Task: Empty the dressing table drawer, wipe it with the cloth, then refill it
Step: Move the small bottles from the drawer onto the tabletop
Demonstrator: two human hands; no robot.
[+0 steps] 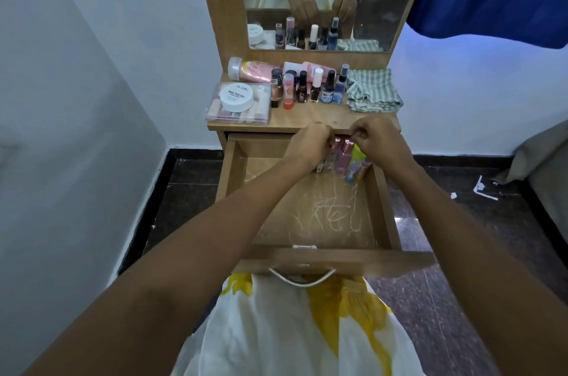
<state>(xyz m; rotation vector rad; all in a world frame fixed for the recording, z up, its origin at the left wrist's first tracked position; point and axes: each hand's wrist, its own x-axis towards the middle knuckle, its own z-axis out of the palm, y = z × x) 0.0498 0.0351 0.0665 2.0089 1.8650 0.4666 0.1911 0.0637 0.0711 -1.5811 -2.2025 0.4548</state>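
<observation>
The drawer (381, 191) stood pulled well out from the dressing table (295, 123), pale scribbles across its bare wooden floor and its metal handle (302, 279) near the person's dress. In its far right corner a cluster of small bottles (353, 165) stood upright, pressed together. Both hands were over them. The right hand (379, 137) had fingers curled and pinched the cap of the pink bottle (343, 157). The left hand (312, 142) sat just beside it, fingers curled down among the caps; whether it gripped one could not be told. Up on the tabletop, the striped cloth (373, 91) lay crumpled at the right. A row of nail polish bottles (307, 89) stood beside it. A white jar (236, 96) rested on a clear box (221, 112) at the left. The mirror (381, 0) behind reflected both hands.
</observation>
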